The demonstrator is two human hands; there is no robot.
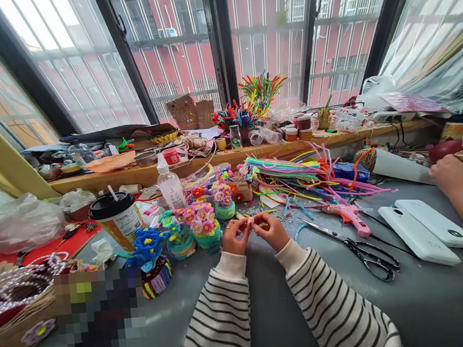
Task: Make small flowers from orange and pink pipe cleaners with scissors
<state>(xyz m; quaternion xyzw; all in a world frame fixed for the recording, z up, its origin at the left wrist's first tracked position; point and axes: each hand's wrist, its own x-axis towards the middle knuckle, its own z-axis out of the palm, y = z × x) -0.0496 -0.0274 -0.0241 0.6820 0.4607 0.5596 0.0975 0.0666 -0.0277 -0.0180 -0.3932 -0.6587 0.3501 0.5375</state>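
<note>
My left hand (236,236) and my right hand (271,231) meet at the fingertips above the grey table (269,311). Between them is a small pale pink piece (251,222), pinched from both sides; its kind is too small to make out. Just left of my hands stand little pots with pipe-cleaner flowers: a pink bunch (200,218) in a yellow-green pot, and a smaller pink and purple one (222,195) behind it. A blue flower pot (151,252) is farther left. To the right lie black-handled scissors (359,248) and a pink glue gun (351,217).
Bundled pipe cleaners (292,170) spread at the back, below a cluttered window ledge (198,163). White power banks (421,231) lie right, near another person's hand (461,178). A lidded cup (115,217), clear bottle (170,187) and beaded basket (20,319) stand left.
</note>
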